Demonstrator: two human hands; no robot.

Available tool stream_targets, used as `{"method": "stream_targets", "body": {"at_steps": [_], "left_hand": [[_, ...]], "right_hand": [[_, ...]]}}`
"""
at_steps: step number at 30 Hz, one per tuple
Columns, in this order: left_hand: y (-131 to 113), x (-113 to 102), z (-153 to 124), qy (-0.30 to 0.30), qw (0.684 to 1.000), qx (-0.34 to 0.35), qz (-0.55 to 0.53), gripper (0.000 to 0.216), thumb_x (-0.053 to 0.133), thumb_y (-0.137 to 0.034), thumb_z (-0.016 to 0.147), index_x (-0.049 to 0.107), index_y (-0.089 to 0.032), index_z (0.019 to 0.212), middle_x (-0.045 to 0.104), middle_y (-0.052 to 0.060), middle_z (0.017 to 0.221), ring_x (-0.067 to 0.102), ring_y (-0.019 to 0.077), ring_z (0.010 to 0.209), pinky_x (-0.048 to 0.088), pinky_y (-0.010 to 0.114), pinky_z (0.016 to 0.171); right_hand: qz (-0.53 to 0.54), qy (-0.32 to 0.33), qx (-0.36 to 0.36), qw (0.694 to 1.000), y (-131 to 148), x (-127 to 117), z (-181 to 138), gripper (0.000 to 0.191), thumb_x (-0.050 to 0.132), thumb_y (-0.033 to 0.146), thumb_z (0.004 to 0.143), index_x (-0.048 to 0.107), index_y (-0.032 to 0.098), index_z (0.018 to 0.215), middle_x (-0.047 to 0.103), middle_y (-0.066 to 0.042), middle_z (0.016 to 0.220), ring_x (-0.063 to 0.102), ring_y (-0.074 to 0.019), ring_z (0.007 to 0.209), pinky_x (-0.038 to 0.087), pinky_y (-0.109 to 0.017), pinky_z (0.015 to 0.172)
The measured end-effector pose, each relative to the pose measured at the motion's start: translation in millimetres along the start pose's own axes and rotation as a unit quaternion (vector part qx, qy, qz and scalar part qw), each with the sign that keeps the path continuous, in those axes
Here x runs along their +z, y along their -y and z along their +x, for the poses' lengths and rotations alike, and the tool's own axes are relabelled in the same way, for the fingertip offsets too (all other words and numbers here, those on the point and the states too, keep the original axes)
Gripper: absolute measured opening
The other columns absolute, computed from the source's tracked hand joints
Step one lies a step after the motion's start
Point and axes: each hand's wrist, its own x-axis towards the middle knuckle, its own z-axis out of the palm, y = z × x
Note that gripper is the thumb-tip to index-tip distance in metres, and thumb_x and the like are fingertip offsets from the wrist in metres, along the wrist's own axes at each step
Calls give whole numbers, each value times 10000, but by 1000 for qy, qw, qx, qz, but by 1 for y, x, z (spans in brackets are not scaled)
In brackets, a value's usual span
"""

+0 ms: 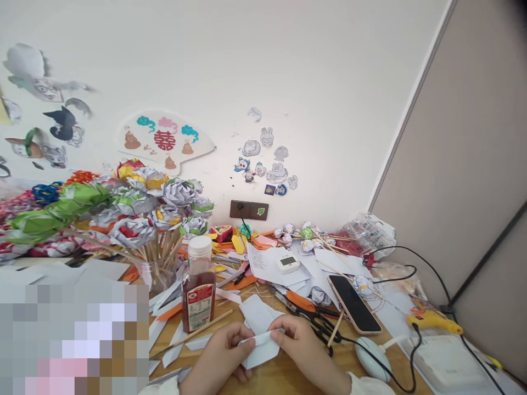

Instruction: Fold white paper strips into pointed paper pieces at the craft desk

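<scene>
A white sheet of paper [260, 355] with a folded upper edge is held low over the wooden table. My left hand [230, 351] pinches its left side between thumb and fingers. On the right side, my right hand [294, 343] grips the same fold with thumb and forefinger. Just behind the hands lies another piece of white paper [257, 312]. Left of them stands a bottle of reddish-brown liquid [198, 299] with a white cap. Black-handled scissors [319, 323] rest to the right of my right hand, partly hidden by other things.
Paper flowers on sticks [152, 203] stand in a clear container at the left. A phone [354, 304], a computer mouse [373, 357] and a yellow glue gun [434, 322] with a black cable lie at the right. Near the wall, a small white timer [288, 263] sits among paper scraps.
</scene>
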Motion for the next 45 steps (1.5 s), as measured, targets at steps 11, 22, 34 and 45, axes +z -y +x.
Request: {"method": "stream_targets", "body": {"at_steps": [11, 22, 34, 45], "left_hand": [[-6, 2, -5, 22, 1000, -6, -2, 469, 641, -582, 479, 505, -149, 597, 509, -59, 439, 500, 92, 356, 423, 217, 376], [-5, 2, -7, 27, 999, 7, 27, 419, 594, -536, 583, 570, -129, 678, 491, -51, 483, 460, 96, 400, 413, 225, 374], [-11, 1, -10, 30, 999, -4, 30, 394, 616, -496, 572, 594, -117, 679, 471, -45, 507, 468, 105, 458, 397, 192, 356], [-7, -1, -6, 25, 999, -17, 10, 403, 635, -497, 556, 591, -117, 682, 476, -47, 510, 469, 104, 451, 402, 192, 342]], "right_hand": [[-20, 28, -30, 999, 3, 0, -3, 274, 462, 324, 832, 564, 143, 652, 496, 24, 570, 474, -114, 556, 344, -193, 525], [62, 59, -14, 996, 3, 1, -4, 286, 443, 380, 835, 604, 145, 810, 523, 7, 612, 515, -124, 549, 408, -213, 532], [43, 53, -14, 998, 8, 1, -7, 176, 506, 235, 763, 652, 164, 831, 581, -7, 635, 536, -139, 562, 415, -223, 534], [63, 42, -20, 997, 8, 0, -6, 210, 485, 185, 749, 675, 181, 840, 635, -28, 751, 566, -169, 715, 425, -250, 659]]}}
